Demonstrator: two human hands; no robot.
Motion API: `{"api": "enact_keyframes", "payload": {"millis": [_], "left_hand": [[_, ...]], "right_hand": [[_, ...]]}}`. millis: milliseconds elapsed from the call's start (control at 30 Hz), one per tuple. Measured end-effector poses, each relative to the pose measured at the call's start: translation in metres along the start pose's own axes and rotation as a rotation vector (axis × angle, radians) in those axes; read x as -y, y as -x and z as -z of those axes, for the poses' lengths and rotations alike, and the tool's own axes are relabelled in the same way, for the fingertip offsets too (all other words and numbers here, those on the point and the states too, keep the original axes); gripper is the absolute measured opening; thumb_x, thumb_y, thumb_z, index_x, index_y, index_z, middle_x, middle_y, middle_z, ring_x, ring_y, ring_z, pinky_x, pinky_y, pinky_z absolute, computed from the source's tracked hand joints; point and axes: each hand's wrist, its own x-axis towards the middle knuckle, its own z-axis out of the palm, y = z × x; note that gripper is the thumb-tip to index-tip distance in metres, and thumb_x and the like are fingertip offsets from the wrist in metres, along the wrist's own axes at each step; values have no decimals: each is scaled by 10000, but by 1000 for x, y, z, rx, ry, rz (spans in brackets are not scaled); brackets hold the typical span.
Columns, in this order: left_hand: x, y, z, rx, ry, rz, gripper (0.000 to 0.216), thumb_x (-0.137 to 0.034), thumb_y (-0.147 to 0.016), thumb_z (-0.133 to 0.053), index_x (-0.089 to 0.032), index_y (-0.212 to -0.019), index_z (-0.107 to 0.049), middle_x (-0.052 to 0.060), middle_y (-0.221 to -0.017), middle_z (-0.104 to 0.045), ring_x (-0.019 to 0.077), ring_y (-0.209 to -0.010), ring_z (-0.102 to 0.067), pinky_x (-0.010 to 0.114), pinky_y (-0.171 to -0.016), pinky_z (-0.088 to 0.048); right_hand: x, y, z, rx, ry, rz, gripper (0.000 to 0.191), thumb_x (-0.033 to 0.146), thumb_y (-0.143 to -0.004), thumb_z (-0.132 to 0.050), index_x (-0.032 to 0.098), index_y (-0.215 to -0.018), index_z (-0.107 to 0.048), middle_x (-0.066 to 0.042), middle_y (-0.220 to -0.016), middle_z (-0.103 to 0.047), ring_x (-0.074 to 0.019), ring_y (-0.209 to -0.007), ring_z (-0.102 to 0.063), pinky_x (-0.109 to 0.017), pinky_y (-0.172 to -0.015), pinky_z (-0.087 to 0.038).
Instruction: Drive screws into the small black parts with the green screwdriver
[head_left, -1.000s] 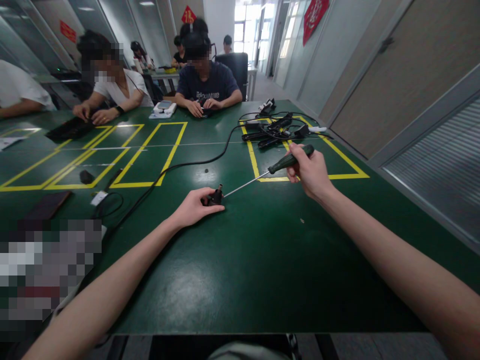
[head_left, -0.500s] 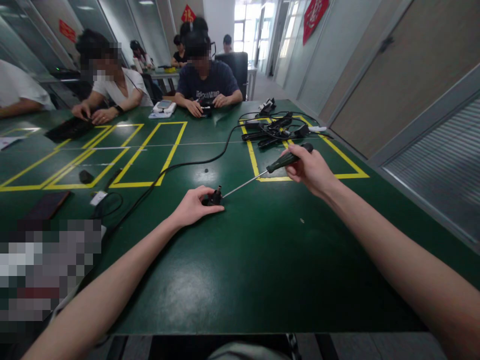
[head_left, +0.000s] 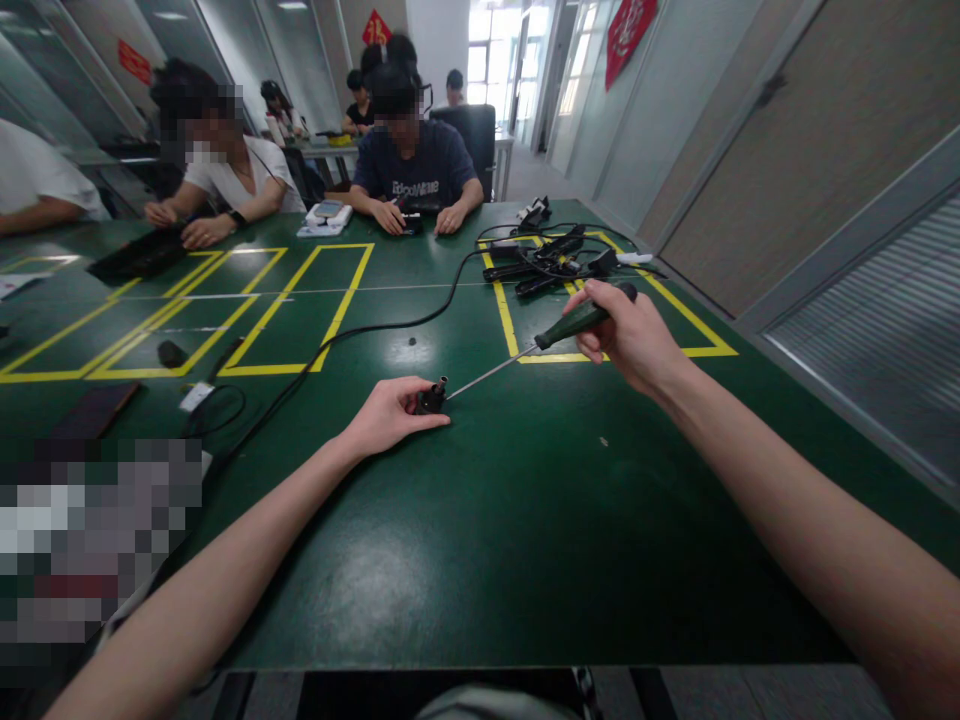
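Observation:
My left hand [head_left: 388, 412] rests on the green table, thumb and fingers closed around a small black part [head_left: 432, 400]. A short metallic stub sticks up from this part; its exact kind is unclear. Wrapped in my right hand [head_left: 626, 330] is the dark green handle of a screwdriver [head_left: 577, 322], raised above the table. Its thin metal shaft slants down to the left, and the tip meets or nearly meets the right side of the black part. Whether it sits in a screw is too small to see.
Beyond my right hand lies a heap of black parts and cables [head_left: 551, 262] inside a yellow tape outline. A black cable [head_left: 360, 328] runs across the table [head_left: 480, 560]. To the left are a dark phone-like slab [head_left: 97, 410] and a small black piece [head_left: 172, 353]. Co-workers sit opposite.
My right hand and the screwdriver have shifted slightly right. The black part has moved a little to the right, its stub now leaning. A co-worker's hands opposite have moved.

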Motion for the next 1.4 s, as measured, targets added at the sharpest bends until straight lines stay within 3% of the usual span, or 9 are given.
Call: {"api": "enact_keyframes", "payload": {"millis": [233,367,433,500,600,800,1000,1167,1400], "left_hand": [[-4,-1,2,10,-102,-47,472,-624,-871,-774,-166,-982,-775,-19,-735,-559,122,-629,-437,240,-583,-350],[-4,-1,3,14,-101,-58,456,-606,-871,-780,-161,-971,-770,-27,-728,-548,118,-621,-434,244,-593,-345],[-4,-1,2,16,-92,-51,458,-609,-868,-782,-161,-958,-765,-32,-720,-536,115,-615,-426,244,-591,-341],[-4,-1,2,18,-75,-37,461,-611,-860,-787,-159,-947,-758,-34,-717,-526,114,-613,-420,243,-588,-337],[-4,-2,1,20,-40,-15,463,-607,-844,-799,-157,-931,-742,-33,-717,-525,113,-613,-422,239,-579,-331],[-4,-1,1,11,-30,-13,453,-602,-838,-802,-160,-870,-709,-27,-720,-548,121,-630,-463,239,-584,-371],[-1,-1,0,14,-85,-35,462,-624,-859,-779,-169,-920,-729,-9,-762,-610,126,-641,-489,240,-598,-402],[-2,-2,1,31,-121,-60,463,-632,-890,-747,-172,-940,-730,10,-814,-647,137,-666,-522,248,-625,-424],[-5,-3,0,56,-134,-57,468,-640,-926,-703,-171,-930,-703,7,-804,-612,149,-680,-518,255,-629,-414]], "right_hand": [[6,1,2,26,-12,-11,225,384,-709,-781,195,-731,-661,12,-568,-584,-123,-451,-556,-270,-447,-476],[5,0,2,38,-18,-28,367,552,-766,-751,201,-708,-661,-4,-559,-587,-133,-448,-556,-278,-434,-469],[5,0,2,34,-11,-43,501,683,-822,-678,200,-691,-663,12,-477,-512,-122,-390,-489,-272,-387,-419],[5,0,2,31,10,-53,525,700,-847,-654,197,-697,-674,43,-402,-417,-105,-331,-395,-261,-345,-350],[6,0,4,35,31,-44,366,543,-807,-728,192,-714,-682,50,-393,-430,-95,-322,-381,-243,-327,-306],[8,-1,9,52,68,-45,167,333,-690,-757,177,-700,-698,-5,-492,-591,-129,-389,-548,-259,-382,-452],[8,0,10,47,130,-20,326,460,-795,-817,192,-680,-672,-35,-497,-632,-132,-388,-575,-251,-394,-461],[8,2,8,-1,176,8,477,588,-831,-805,209,-626,-601,-4,-420,-567,-86,-303,-452,-218,-322,-343],[14,1,11,39,187,56,189,304,-686,-858,198,-752,-716,1,-527,-641,-125,-452,-592,-244,-453,-494]]}}
